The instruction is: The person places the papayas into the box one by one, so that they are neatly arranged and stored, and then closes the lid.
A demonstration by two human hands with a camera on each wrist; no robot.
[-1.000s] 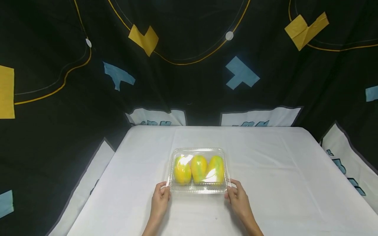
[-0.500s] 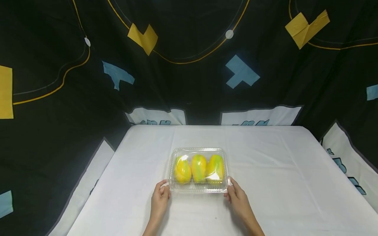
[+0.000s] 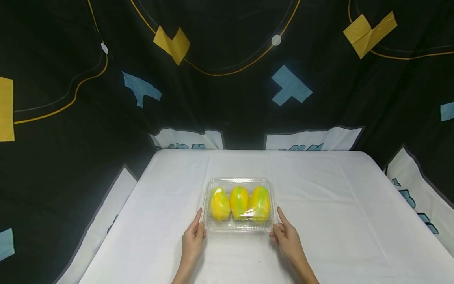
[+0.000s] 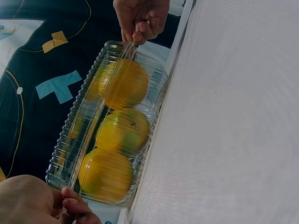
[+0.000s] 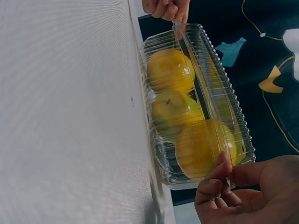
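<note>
A clear plastic clamshell box (image 3: 238, 225), lid down, lies on the white table with three yellow-green mangoes (image 3: 239, 202) side by side inside. At its near left corner my left hand (image 3: 192, 244) pinches the rim, index finger straightened along the left side. My right hand (image 3: 286, 241) does the same at the near right corner, its index finger pointing forward. In the right wrist view, the thumb and curled fingers of the right hand (image 5: 243, 189) meet on the box's rim. The left wrist view shows the left hand (image 4: 42, 203) at the opposite end of the rim.
White cloth covers the table (image 3: 337, 221) around the box. Behind it hangs a black curtain (image 3: 227, 102) with yellow and blue patches; white printed panels (image 3: 312, 141) line its lower edge.
Both index fingers have straightened forward along the box's sides. The mangoes and the box stay practically in place; the head view has shifted slightly.
</note>
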